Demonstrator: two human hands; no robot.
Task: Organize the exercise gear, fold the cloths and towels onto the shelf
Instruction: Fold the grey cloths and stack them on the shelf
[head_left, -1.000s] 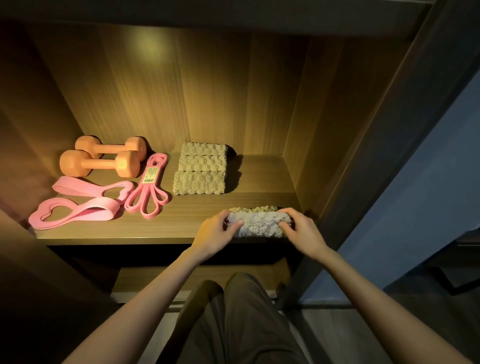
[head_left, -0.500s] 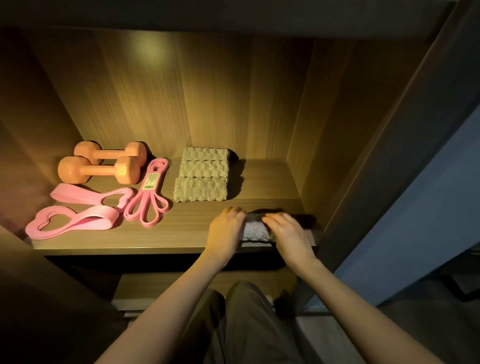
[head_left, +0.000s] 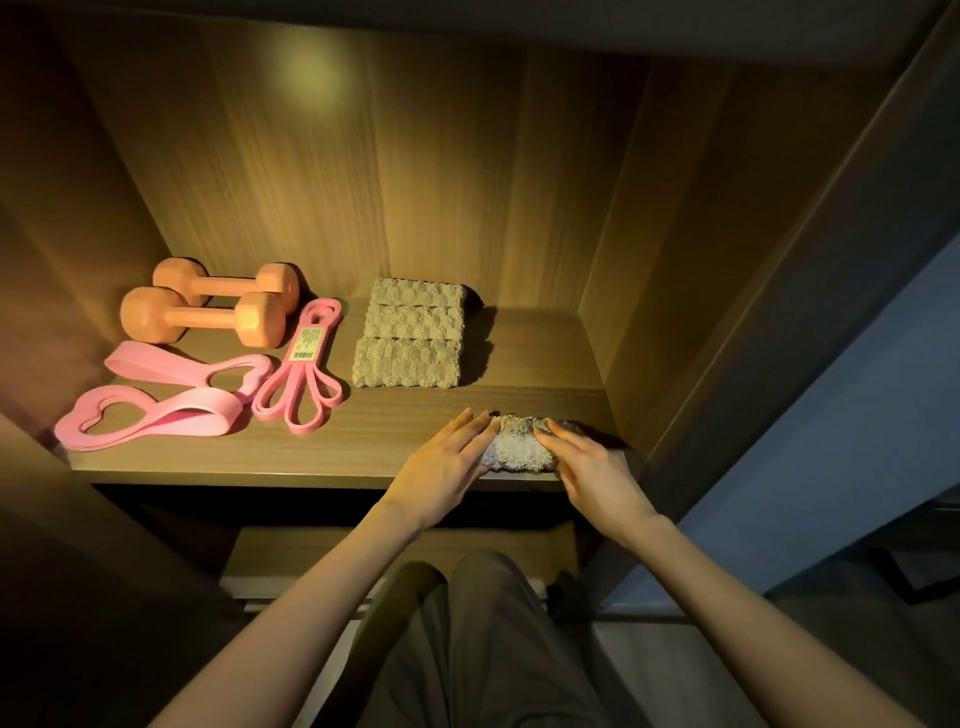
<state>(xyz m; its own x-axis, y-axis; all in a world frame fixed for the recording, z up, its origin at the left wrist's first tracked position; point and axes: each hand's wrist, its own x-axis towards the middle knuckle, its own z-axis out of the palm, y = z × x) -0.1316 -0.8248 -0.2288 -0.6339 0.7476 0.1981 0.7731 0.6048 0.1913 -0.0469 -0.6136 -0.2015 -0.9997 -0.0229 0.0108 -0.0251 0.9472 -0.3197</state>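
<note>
A folded fuzzy towel lies at the front edge of the wooden shelf, right of centre. My left hand lies flat over its left end with straight fingers. My right hand presses its right end the same way. Behind it sit three folded towels in a row running front to back. Two orange dumbbells rest at the back left. Pink resistance bands and a thinner pink looped band lie in front of the dumbbells.
The shelf is boxed in by wooden side walls and a back panel. A lower shelf shows beneath. My legs in dark trousers are below the shelf edge. Bare shelf lies between the towel row and the right wall.
The towel was held by its ends above the shelf edge. It has been set down, and both hands have moved on top of it with fingers flattened.
</note>
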